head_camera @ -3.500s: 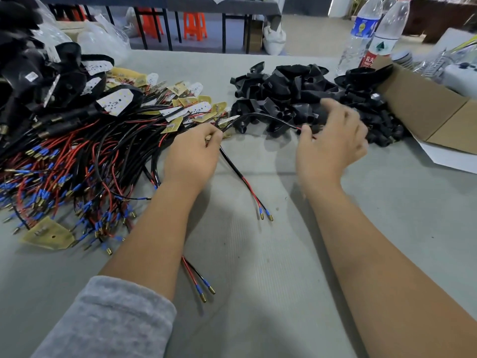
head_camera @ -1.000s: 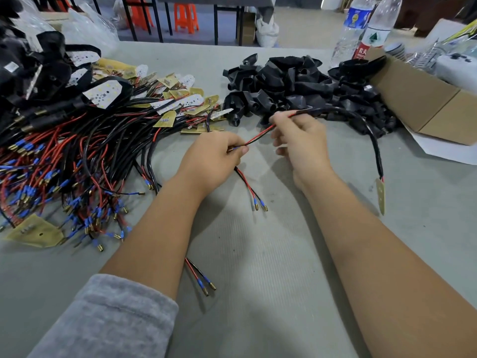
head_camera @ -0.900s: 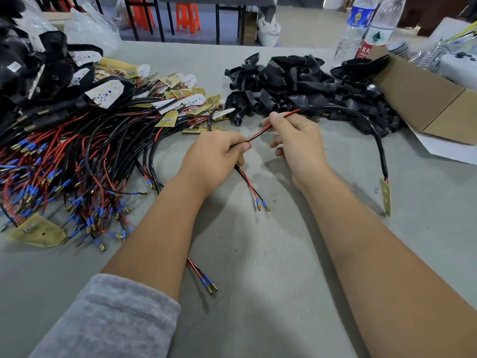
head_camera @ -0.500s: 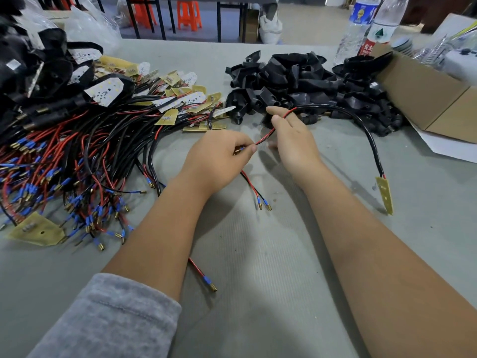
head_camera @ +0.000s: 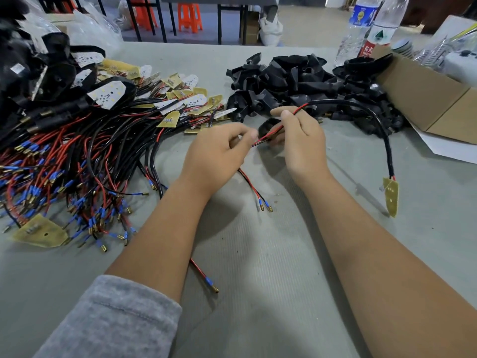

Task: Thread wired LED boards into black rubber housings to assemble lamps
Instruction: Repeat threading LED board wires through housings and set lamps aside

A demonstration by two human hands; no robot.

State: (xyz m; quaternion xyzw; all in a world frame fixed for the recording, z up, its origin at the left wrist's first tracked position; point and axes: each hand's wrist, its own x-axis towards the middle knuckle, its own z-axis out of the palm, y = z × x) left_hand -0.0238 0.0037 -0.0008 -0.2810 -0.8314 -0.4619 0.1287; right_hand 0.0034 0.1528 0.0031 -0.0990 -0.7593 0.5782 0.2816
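My right hand (head_camera: 303,143) grips a small black rubber housing (head_camera: 268,125) and, between thumb and forefinger, a red and black wire pair. My left hand (head_camera: 219,153) pinches the free end of that pair right at the housing; the wire tips are hidden by the fingers. The black sheathed cable (head_camera: 382,130) arcs from my right hand to the right and down. From its end a yellow LED board (head_camera: 391,195) hangs, with its tip touching the table.
A heap of black housings (head_camera: 296,78) lies beyond my hands. Wired boards (head_camera: 98,151) are piled on the left, with assembled lamps (head_camera: 51,73) behind them. On the right are a cardboard box (head_camera: 426,99) and two water bottles (head_camera: 361,29). Loose wire ends (head_camera: 255,192) lie under my hands.
My hands have closed toward each other. The black housing now shows in my right hand's fingers, and my left hand has brought the wire end up to it. The hanging board barely shifted.
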